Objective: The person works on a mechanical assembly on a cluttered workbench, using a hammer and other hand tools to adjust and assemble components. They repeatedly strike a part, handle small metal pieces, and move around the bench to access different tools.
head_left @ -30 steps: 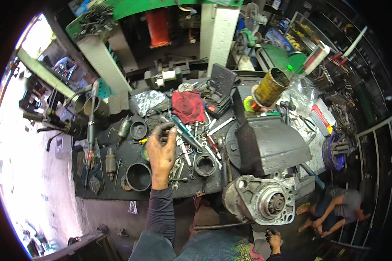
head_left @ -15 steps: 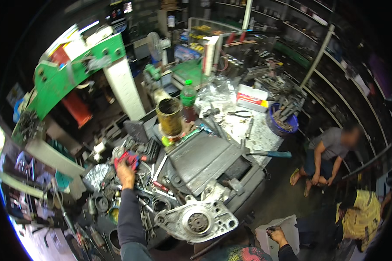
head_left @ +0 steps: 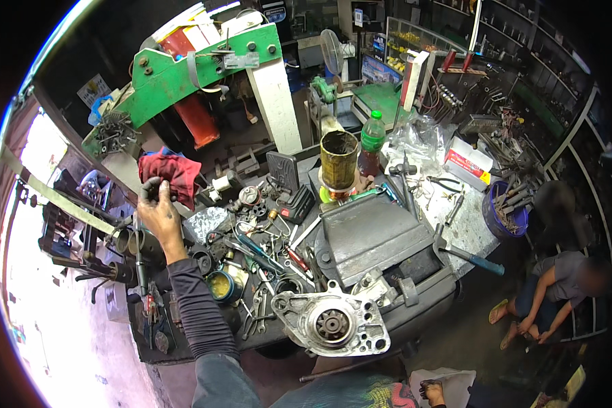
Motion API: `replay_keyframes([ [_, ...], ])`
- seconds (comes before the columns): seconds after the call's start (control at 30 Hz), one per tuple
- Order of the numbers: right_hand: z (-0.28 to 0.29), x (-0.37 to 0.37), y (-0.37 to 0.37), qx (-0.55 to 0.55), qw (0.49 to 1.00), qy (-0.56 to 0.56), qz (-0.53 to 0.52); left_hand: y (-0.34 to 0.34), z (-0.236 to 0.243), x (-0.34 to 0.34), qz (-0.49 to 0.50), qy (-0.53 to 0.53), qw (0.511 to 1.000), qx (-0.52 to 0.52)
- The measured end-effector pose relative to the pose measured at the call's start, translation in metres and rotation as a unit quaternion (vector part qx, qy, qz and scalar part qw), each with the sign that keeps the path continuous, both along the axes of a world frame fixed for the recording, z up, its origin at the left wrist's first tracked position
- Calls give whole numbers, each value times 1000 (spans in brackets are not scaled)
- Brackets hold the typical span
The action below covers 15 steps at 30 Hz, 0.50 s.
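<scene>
My left hand (head_left: pixel 160 217) is stretched out at the left with curled fingers, gripping the edge of a crumpled red cloth (head_left: pixel 173 173). The cloth bunches up beyond the fingertips, with a bit of blue at its top. Low at the right, my right hand (head_left: pixel 433 392) is closed in front of a white container (head_left: pixel 459 382). Its fingers look dark, and what they hold, if anything, I cannot make out. Between my arms a metal gear housing (head_left: pixel 332 325) with a toothed centre lies at the bench's near edge, beside a large dark vise (head_left: pixel 377 238).
Wrenches (head_left: pixel 257 309), screwdrivers and an open tin (head_left: pixel 221 285) crowd the bench. A yellow cylinder (head_left: pixel 338 163) and a green-capped bottle (head_left: pixel 372 139) stand behind the vise. A hammer (head_left: pixel 472 258) overhangs the right edge. A green press frame (head_left: pixel 197 71) rises behind; a person (head_left: pixel 557 292) crouches at right.
My left hand has lifted the red cloth off the cluttered bench and carried it left. The view has swung left. My right hand stays low by the white container.
</scene>
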State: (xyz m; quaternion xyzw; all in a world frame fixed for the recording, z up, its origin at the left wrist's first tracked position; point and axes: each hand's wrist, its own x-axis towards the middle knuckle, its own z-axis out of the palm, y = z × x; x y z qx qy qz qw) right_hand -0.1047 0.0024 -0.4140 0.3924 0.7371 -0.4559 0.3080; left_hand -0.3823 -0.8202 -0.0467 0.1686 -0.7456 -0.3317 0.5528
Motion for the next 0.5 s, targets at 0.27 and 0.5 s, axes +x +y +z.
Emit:
replay_keyframes([
  [0.27,-23,-101,0,155,955,73,241,67,-73,-19,-63,-170,979,-88],
  [0.5,-7,-142,-7,155,955,151,205,113,-114,34,-109,-298,948,35],
])
